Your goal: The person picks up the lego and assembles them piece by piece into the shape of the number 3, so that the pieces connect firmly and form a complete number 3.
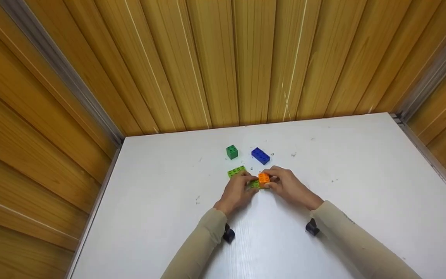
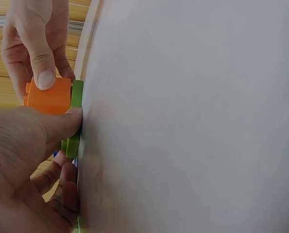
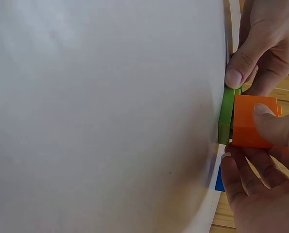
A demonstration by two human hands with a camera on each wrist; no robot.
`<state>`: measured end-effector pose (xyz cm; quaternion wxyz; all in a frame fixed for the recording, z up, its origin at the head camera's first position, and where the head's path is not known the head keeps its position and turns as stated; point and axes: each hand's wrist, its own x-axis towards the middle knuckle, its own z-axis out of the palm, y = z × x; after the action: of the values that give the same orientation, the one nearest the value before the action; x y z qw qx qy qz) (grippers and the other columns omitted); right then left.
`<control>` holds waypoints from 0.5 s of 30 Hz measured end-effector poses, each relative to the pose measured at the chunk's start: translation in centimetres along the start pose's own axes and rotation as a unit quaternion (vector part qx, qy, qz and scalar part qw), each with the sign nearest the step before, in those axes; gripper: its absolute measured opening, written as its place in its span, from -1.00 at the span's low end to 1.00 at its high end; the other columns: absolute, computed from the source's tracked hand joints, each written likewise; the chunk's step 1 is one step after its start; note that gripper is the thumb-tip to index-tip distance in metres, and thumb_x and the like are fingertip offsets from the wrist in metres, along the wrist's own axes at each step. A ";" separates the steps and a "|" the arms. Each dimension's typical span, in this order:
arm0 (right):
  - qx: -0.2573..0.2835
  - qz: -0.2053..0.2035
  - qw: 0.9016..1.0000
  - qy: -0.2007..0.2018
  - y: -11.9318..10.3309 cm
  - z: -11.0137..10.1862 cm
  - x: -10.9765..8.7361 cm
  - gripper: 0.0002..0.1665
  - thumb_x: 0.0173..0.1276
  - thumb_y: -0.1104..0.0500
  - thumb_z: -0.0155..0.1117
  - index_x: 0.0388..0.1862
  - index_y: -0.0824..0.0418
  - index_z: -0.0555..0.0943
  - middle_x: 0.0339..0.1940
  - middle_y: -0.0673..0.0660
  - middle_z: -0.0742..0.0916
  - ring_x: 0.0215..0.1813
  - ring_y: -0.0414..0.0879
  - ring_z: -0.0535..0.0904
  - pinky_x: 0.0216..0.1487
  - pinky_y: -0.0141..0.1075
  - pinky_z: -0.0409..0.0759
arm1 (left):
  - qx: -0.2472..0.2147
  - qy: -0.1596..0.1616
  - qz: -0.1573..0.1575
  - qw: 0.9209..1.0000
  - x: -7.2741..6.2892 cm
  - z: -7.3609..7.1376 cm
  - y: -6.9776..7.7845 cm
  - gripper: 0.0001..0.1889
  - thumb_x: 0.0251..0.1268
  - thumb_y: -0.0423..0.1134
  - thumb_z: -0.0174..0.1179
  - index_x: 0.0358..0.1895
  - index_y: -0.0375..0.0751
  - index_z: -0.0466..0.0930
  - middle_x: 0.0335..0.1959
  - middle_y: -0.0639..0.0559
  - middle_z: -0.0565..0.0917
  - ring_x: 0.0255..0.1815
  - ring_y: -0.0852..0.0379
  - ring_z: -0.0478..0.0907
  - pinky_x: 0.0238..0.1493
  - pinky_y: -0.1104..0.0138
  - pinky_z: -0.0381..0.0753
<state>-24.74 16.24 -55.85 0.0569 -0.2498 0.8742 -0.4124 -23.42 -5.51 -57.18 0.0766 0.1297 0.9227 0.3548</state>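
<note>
White desk [image 1: 149, 221]: hands part-closed, L hand [image 1: 238, 190] pinching the flat lime brick [image 3: 225, 116] directly under the orange brick [image 1: 264, 178], R hand [image 1: 288, 186] gripping the latter. Looks like the joining step; next move prob. calls for firm press straight down, w/ lime brick steady.

Right grip [image 3: 270, 201] pinches orange block [image 3: 248, 121] over green plate [image 3: 226, 115].

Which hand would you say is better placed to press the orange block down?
Probably the right hand: it grips the orange block, while the left hand holds the green piece beneath it.
</note>
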 end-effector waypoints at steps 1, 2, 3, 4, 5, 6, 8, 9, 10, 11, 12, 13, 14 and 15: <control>0.001 -0.004 1.000 0.001 0.0 0.0 0.0 -0.58 0.50 0.21 0.42 0.30 0.23 0.71 -0.01 0.07 0.75 0.05 -0.06 0.69 0.11 -0.22 0.71 | 0.001 0.001 0.001 1.000 0.0 0.0 0.0 -0.64 0.51 -0.16 0.38 0.29 -0.05 0.74 0.14 0.06 0.61 0.08 0.12 0.53 0.23 0.18 0.62; 0.003 -0.005 1.000 0.001 0.0 0.1 0.0 -0.58 0.50 0.21 0.42 0.29 0.22 0.72 -0.01 0.07 0.75 0.06 -0.06 0.69 0.11 -0.23 0.71 | -0.001 0.000 -0.003 1.000 0.0 0.0 0.0 -0.64 0.51 -0.16 0.38 0.30 -0.04 0.74 0.14 0.07 0.60 0.09 0.12 0.53 0.25 0.18 0.62; 0.006 -0.003 1.000 0.001 0.0 0.1 0.0 -0.58 0.50 0.21 0.43 0.29 0.22 0.72 -0.01 0.07 0.75 0.06 -0.06 0.70 0.12 -0.23 0.72 | -0.003 0.000 -0.005 1.000 0.0 0.0 0.0 -0.64 0.51 -0.16 0.38 0.30 -0.04 0.74 0.14 0.07 0.60 0.10 0.13 0.53 0.26 0.18 0.61; 0.008 -0.003 1.000 0.001 0.0 0.1 0.0 -0.59 0.49 0.21 0.43 0.29 0.22 0.72 -0.01 0.07 0.75 0.07 -0.05 0.70 0.13 -0.22 0.72 | -0.005 0.000 -0.007 1.000 0.0 0.0 0.0 -0.64 0.51 -0.16 0.38 0.30 -0.04 0.74 0.14 0.07 0.60 0.11 0.12 0.53 0.28 0.17 0.61; 0.008 -0.003 1.000 0.001 0.0 0.1 0.0 -0.59 0.49 0.21 0.43 0.28 0.22 0.72 -0.01 0.07 0.75 0.08 -0.04 0.71 0.14 -0.21 0.73 | -0.007 -0.001 -0.011 1.000 0.0 0.0 0.0 -0.63 0.51 -0.16 0.38 0.30 -0.03 0.74 0.15 0.08 0.60 0.12 0.12 0.52 0.29 0.17 0.61; 0.007 -0.002 1.000 0.000 0.0 0.2 0.0 -0.58 0.49 0.21 0.43 0.29 0.22 0.72 -0.01 0.07 0.75 0.09 -0.02 0.72 0.15 -0.20 0.73 | -0.010 -0.002 -0.013 1.000 0.0 0.0 0.0 -0.63 0.50 -0.16 0.38 0.30 -0.03 0.74 0.15 0.08 0.60 0.13 0.11 0.52 0.31 0.16 0.60; 0.007 0.000 1.000 0.000 0.0 0.2 0.0 -0.58 0.49 0.22 0.44 0.29 0.23 0.72 -0.01 0.07 0.76 0.10 -0.01 0.72 0.17 -0.16 0.74 | -0.013 -0.004 -0.019 1.000 0.0 0.1 0.1 -0.63 0.50 -0.16 0.38 0.30 -0.02 0.74 0.16 0.09 0.59 0.15 0.11 0.52 0.33 0.15 0.59; 0.006 0.000 1.000 0.000 0.1 0.1 -0.1 -0.58 0.48 0.22 0.44 0.29 0.23 0.72 -0.01 0.07 0.76 0.11 0.00 0.73 0.18 -0.14 0.75 | -0.014 -0.005 -0.019 1.000 0.0 0.1 0.1 -0.63 0.50 -0.16 0.39 0.30 -0.02 0.74 0.16 0.09 0.59 0.15 0.10 0.52 0.34 0.15 0.59; 0.004 0.000 1.000 -0.001 0.1 0.1 -0.1 -0.57 0.49 0.23 0.43 0.30 0.23 0.71 -0.01 0.07 0.76 0.11 0.00 0.73 0.19 -0.12 0.75 | -0.015 -0.005 -0.019 1.000 0.0 0.1 0.1 -0.63 0.50 -0.16 0.39 0.30 -0.02 0.74 0.16 0.08 0.59 0.16 0.10 0.52 0.35 0.14 0.59; 0.005 0.002 1.000 -0.001 0.1 0.1 -0.1 -0.57 0.49 0.23 0.43 0.30 0.23 0.71 -0.01 0.07 0.76 0.11 0.01 0.73 0.19 -0.10 0.75 | -0.015 -0.004 -0.020 1.000 0.0 0.1 0.1 -0.64 0.50 -0.16 0.39 0.30 -0.01 0.74 0.17 0.09 0.59 0.16 0.09 0.52 0.35 0.14 0.58; 0.007 0.003 1.000 -0.001 0.1 0.1 -0.1 -0.57 0.49 0.24 0.43 0.31 0.23 0.71 -0.01 0.07 0.76 0.10 0.01 0.73 0.19 -0.08 0.74 | -0.016 -0.003 -0.021 1.000 0.0 0.1 0.1 -0.64 0.50 -0.16 0.39 0.29 -0.01 0.75 0.17 0.09 0.59 0.17 0.09 0.52 0.36 0.13 0.58; 0.007 0.006 1.000 -0.002 0.1 0.1 -0.1 -0.56 0.49 0.24 0.43 0.31 0.23 0.71 -0.01 0.07 0.76 0.11 0.00 0.73 0.21 -0.07 0.74 | -0.017 -0.002 -0.022 1.000 0.0 0.1 0.2 -0.64 0.50 -0.16 0.39 0.29 0.00 0.75 0.17 0.09 0.59 0.18 0.09 0.53 0.37 0.13 0.58; 0.008 0.007 1.000 -0.002 0.2 0.1 -0.1 -0.56 0.49 0.24 0.43 0.31 0.23 0.71 -0.01 0.07 0.75 0.11 0.00 0.73 0.21 -0.07 0.74 | -0.017 -0.001 -0.022 1.000 0.1 0.0 0.2 -0.64 0.50 -0.16 0.39 0.29 0.00 0.75 0.17 0.09 0.60 0.18 0.09 0.53 0.37 0.13 0.58; 0.008 0.010 1.000 -0.003 0.2 0.1 -0.1 -0.56 0.49 0.24 0.43 0.32 0.22 0.70 0.00 0.06 0.75 0.11 -0.01 0.73 0.22 -0.07 0.74 | -0.019 -0.001 -0.022 1.000 0.1 0.0 0.2 -0.64 0.49 -0.16 0.39 0.29 0.00 0.75 0.16 0.09 0.60 0.17 0.09 0.53 0.37 0.13 0.58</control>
<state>-24.71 16.34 -56.04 0.0660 -0.2420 0.8732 -0.4179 -23.44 -5.37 -57.09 0.0878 0.1083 0.9185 0.3700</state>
